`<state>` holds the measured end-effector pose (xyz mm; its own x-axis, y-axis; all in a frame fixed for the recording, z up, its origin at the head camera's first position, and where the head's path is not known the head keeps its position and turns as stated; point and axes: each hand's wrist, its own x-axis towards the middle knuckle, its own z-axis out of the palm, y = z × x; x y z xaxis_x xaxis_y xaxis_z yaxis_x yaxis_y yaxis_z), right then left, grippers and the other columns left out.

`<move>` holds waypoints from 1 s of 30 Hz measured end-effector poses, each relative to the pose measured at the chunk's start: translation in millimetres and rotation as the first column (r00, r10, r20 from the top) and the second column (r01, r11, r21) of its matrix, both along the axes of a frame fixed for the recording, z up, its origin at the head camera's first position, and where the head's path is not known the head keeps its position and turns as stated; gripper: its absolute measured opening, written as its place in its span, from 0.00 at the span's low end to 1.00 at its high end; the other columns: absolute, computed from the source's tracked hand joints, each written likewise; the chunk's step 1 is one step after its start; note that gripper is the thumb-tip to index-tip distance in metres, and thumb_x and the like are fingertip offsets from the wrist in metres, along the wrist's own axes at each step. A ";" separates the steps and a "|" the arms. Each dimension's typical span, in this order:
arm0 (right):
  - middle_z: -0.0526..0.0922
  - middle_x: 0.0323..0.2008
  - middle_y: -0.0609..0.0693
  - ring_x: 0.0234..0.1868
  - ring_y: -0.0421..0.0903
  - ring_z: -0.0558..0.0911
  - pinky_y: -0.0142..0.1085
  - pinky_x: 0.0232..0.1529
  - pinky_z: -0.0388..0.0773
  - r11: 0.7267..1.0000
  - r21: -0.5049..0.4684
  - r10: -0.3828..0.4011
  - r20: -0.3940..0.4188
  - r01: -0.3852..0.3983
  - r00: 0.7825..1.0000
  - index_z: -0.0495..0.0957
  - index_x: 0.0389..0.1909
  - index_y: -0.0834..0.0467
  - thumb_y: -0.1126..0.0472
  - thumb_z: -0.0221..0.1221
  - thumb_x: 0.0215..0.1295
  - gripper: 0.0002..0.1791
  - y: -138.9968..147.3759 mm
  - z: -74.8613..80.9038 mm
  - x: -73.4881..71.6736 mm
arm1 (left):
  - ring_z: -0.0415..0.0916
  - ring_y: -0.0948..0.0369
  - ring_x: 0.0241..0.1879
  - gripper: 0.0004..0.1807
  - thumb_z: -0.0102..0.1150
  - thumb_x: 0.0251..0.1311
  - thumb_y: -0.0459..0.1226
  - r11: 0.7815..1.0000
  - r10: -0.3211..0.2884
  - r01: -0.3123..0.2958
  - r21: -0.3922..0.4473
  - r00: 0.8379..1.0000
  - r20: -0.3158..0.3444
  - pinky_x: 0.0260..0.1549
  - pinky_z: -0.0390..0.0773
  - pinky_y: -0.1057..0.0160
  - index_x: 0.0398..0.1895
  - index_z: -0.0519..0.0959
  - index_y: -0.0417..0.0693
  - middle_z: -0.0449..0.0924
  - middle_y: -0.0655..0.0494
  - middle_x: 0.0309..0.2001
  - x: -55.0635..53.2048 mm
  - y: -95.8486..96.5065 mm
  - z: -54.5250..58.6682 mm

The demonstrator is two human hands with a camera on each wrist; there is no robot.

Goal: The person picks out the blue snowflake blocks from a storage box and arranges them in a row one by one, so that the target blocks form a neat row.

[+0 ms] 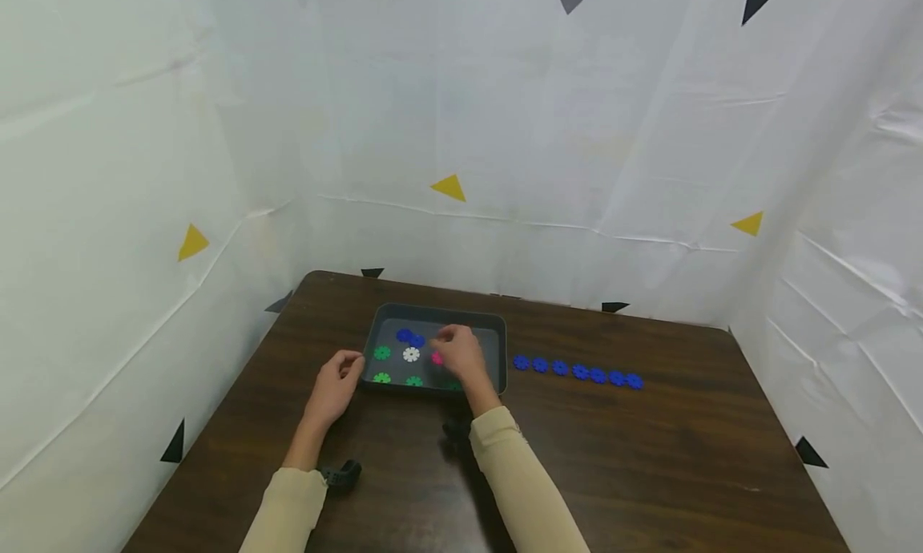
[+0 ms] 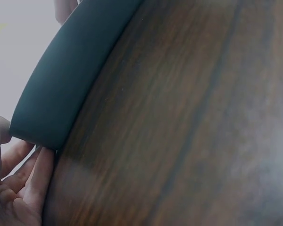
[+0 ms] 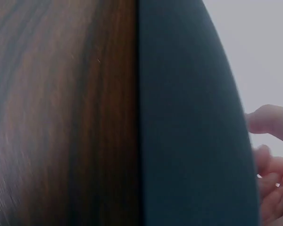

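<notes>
My left hand (image 1: pixel 336 386) is at the front left corner of a dark grey tray (image 1: pixel 497 322). In the left wrist view, its fingers (image 2: pixel 41 174) touch the tray's outer wall (image 2: pixel 61 84) and the thumb is by the rim. My right hand (image 1: pixel 461 353) reaches over the tray, fingers bent downward. Just below its fingertips lies a pink flower-shaped plastic disc (image 1: pixel 437 359). A white disc (image 1: pixel 411 354) and blue discs (image 1: pixel 404 335) lie to its left. In the right wrist view, the thumb (image 3: pixel 269 118) stands apart from the fingers, and the tray wall hides the discs.
Right of the tray, several blue flower discs (image 1: pixel 560 368) form a row on the dark wooden table (image 1: pixel 649 465). Green discs (image 1: pixel 382 352) lie in the tray's left and front parts. White sheeting (image 1: pixel 519 136) with yellow and black triangles surrounds the table.
</notes>
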<state>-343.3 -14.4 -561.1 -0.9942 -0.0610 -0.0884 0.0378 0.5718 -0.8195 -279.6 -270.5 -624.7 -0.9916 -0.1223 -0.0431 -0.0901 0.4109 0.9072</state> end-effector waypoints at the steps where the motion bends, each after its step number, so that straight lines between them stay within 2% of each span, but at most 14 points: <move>1: 0.88 0.56 0.58 0.57 0.57 0.86 0.55 0.58 0.84 1.000 0.002 0.002 0.000 -0.002 1.000 0.85 0.59 0.60 0.56 0.66 0.75 0.18 -2.6 -1.1 -0.4 | 0.74 0.43 0.71 0.26 0.49 0.85 0.53 1.000 0.004 -0.004 -0.009 1.000 0.003 0.68 0.75 0.36 0.70 0.75 0.45 0.76 0.40 0.71 -0.2 0.0 -0.4; 5: 0.89 0.55 0.59 0.56 0.57 0.87 0.53 0.57 0.86 0.999 0.051 0.007 -0.006 -0.006 1.000 0.86 0.58 0.62 0.57 0.67 0.75 0.18 -11.8 -7.6 -0.8 | 0.76 0.43 0.70 0.26 0.49 0.85 0.53 1.000 0.007 -0.006 -0.024 1.000 0.004 0.68 0.75 0.37 0.70 0.75 0.45 0.77 0.40 0.71 0.4 1.1 -2.2; 9: 0.89 0.55 0.57 0.53 0.55 0.87 0.53 0.56 0.86 0.992 0.125 0.011 -0.027 -0.008 1.000 0.84 0.61 0.61 0.56 0.67 0.74 0.20 -19.6 -14.5 -3.1 | 0.76 0.43 0.70 0.26 0.49 0.85 0.52 1.000 0.003 -0.003 -0.017 1.000 -0.007 0.68 0.75 0.37 0.70 0.75 0.44 0.77 0.39 0.71 0.7 1.6 -3.3; 13: 0.88 0.58 0.55 0.55 0.54 0.87 0.52 0.56 0.86 0.980 0.197 0.028 -0.037 -0.020 0.999 0.81 0.66 0.58 0.54 0.67 0.73 0.24 -26.9 -15.3 -6.4 | 0.76 0.43 0.70 0.25 0.50 0.85 0.51 1.000 0.007 -0.008 -0.015 1.000 -0.015 0.69 0.75 0.37 0.69 0.75 0.44 0.77 0.40 0.71 -0.3 1.1 -2.2; 17: 0.88 0.59 0.54 0.56 0.54 0.87 0.51 0.53 0.86 0.967 0.255 0.035 -0.027 -0.027 0.999 0.82 0.65 0.56 0.50 0.68 0.73 0.24 -33.4 -12.1 -7.3 | 0.76 0.43 0.70 0.25 0.50 0.85 0.52 1.000 0.007 -0.007 -0.018 1.000 -0.020 0.69 0.75 0.36 0.69 0.75 0.44 0.77 0.40 0.71 -0.6 0.5 -1.3; 23: 0.90 0.56 0.49 0.51 0.53 0.88 0.47 0.44 0.84 0.952 0.305 0.020 0.004 -0.020 1.000 0.86 0.62 0.50 0.48 0.69 0.73 0.20 -40.0 -11.6 -6.9 | 0.76 0.43 0.70 0.25 0.50 0.85 0.52 1.000 -0.001 0.001 -0.008 1.000 -0.018 0.68 0.76 0.37 0.70 0.75 0.44 0.77 0.40 0.71 1.4 0.7 -2.4; 30: 0.90 0.56 0.47 0.48 0.51 0.88 0.45 0.41 0.82 0.947 0.320 0.018 0.004 -0.018 1.000 0.86 0.60 0.47 0.48 0.70 0.73 0.18 -43.5 -10.6 -9.7 | 0.76 0.43 0.70 0.24 0.51 0.84 0.51 1.000 0.006 -0.006 0.001 1.000 -0.029 0.69 0.75 0.36 0.69 0.76 0.44 0.78 0.40 0.70 0.0 0.7 -2.6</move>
